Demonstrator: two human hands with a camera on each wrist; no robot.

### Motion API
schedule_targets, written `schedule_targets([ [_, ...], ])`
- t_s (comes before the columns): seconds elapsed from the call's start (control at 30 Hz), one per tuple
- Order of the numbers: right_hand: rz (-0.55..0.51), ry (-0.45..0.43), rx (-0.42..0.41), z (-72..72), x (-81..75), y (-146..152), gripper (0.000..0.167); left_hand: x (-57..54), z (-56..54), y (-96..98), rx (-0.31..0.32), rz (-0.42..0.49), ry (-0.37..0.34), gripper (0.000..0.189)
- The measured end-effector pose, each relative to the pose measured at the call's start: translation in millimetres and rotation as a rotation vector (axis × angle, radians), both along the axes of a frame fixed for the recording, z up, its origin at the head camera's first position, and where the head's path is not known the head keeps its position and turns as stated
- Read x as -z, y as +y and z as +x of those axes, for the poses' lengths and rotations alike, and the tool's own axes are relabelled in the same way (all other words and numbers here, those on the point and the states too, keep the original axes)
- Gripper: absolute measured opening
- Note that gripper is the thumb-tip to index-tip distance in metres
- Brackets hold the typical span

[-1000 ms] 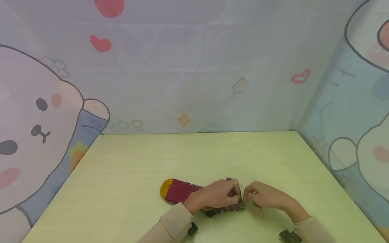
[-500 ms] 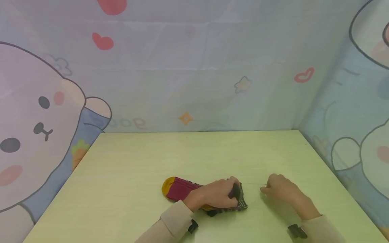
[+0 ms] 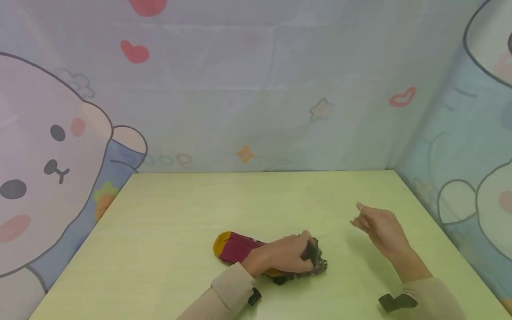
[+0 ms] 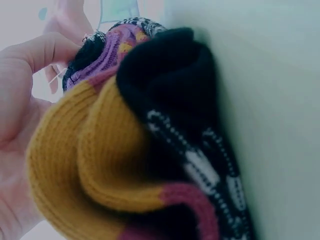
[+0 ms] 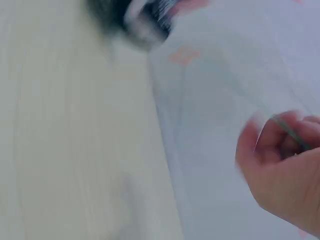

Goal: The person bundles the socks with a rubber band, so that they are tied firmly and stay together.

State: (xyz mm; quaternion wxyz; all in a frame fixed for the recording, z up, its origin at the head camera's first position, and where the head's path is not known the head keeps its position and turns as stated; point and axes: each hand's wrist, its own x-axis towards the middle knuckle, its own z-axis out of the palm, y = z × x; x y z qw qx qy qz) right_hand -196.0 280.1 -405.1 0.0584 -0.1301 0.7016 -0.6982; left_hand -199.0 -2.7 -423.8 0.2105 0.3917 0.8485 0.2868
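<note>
Several patterned socks [image 3: 238,249] lie bundled on the table, maroon with mustard toes and black-and-white parts. My left hand [image 3: 280,254] grips the bundle near its right end, covering its middle. In the left wrist view, mustard heels [image 4: 112,150] and a black fold [image 4: 167,75] show close up, with the left thumb [image 4: 42,50] against the far part. Raised off the table to the right, my right hand [image 3: 384,229] is apart from the socks with curled fingers. A thin greenish strand [image 5: 290,132] runs into those fingers in the right wrist view; its other end cannot be made out.
The pale yellow-green table [image 3: 180,209] reaches back to a cartoon-printed cloth backdrop [image 3: 224,111]. Similar cloth stands along the right side [image 3: 460,146]. Dark wrist-camera mounts [image 3: 398,303] sit at both cuffs.
My right hand has moved away from the socks, first right, then up and back, with the thin strand drawn out from the sock end. My left hand has stayed on the socks.
</note>
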Motion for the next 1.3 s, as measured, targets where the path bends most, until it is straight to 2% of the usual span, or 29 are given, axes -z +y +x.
schedule_targets([
  [0.1,-0.523,-0.244,-0.38,-4.0,0.1,1,0.048,0.1,0.2,-0.3,0.001,0.002,-0.008,0.05],
  [0.17,-0.67,-0.363,-0.584,-6.0,1.3,1,0.05,1.0,-0.3,-0.2,-0.003,0.005,-0.02,0.049],
  [0.2,-0.694,-0.392,-0.638,-6.7,2.3,0,0.055,1.2,-0.5,-0.2,-0.007,0.007,-0.026,0.048],
  [0.23,-0.691,-0.405,-0.646,-6.7,2.9,-1,0.058,1.3,-0.6,-0.1,-0.012,0.006,-0.03,0.048],
  [0.3,-0.597,-0.371,-0.58,-5.7,4.6,-5,0.053,1.8,-0.3,0.7,-0.019,0.003,-0.032,0.049],
  [0.37,-0.466,-0.32,-0.462,-3.7,6.3,-9,0.048,1.5,0.5,1.8,-0.023,-0.007,-0.023,0.051],
  [0.47,-0.289,-0.244,-0.302,0.1,10.8,-20,0.055,-0.1,2.4,3.7,-0.023,-0.029,-0.003,0.054],
  [0.53,-0.246,-0.181,-0.206,3.0,15.5,-29,0.057,-1.7,3.5,4.3,-0.022,-0.038,0.004,0.055],
  [0.6,-0.214,-0.105,-0.162,5.7,20.4,-39,0.056,-3.0,4.0,4.1,-0.018,-0.047,0.011,0.055],
  [0.67,-0.16,-0.046,-0.147,8.1,24.1,-47,0.055,-3.9,4.2,3.3,-0.013,-0.057,0.018,0.055],
  [0.73,-0.05,0.017,-0.159,9.7,25.9,-53,0.054,-4.4,4.1,2.4,-0.009,-0.06,0.02,0.055],
  [0.87,0.194,0.084,-0.227,12.5,27.1,-56,0.065,-2.8,3.1,1.2,-0.016,-0.016,-0.006,0.049],
  [0.9,0.229,0.097,-0.253,12.9,27.4,-56,0.068,-2.2,3.0,1.2,-0.02,-0.001,-0.01,0.047],
  [1.0,0.28,0.105,-0.312,13.4,28.7,-57,0.074,-0.3,2.8,1.4,-0.038,0.032,-0.016,0.045],
  [1.3,0.303,0.086,-0.328,11.0,30.3,-54,0.071,-0.8,5.9,4.2,-0.104,0.105,-0.04,0.061],
])
